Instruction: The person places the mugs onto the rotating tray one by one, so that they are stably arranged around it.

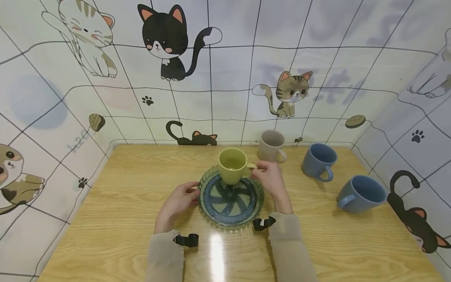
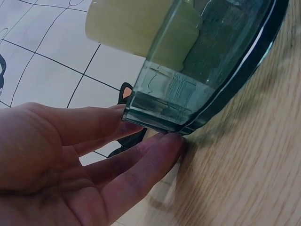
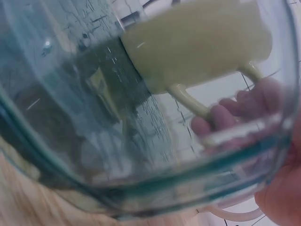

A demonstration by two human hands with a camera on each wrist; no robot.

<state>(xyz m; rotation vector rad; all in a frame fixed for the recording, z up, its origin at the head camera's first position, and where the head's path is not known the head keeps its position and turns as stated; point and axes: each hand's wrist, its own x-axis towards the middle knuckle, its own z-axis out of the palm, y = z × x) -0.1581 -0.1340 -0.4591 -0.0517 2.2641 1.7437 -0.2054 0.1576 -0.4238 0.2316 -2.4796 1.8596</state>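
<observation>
My right hand (image 1: 269, 176) pinched the yellow ceramic mug (image 1: 231, 166), my left hand (image 1: 179, 199) the blue-green glass plate (image 1: 230, 213) below; three grey-or-blue mugs (image 1: 311, 164) remained.

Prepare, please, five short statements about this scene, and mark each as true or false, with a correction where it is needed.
1. The left hand touches the edge of the glass dish. True.
2. The right hand holds a blue mug. False: the right hand holds the yellow-green cup by its handle.
3. The farther blue mug and the nearer blue mug are to the right of the glass dish. True.
4. The grey mug lies on its side. False: the grey mug stands upright.
5. The back wall shows cat drawings. True.
</observation>
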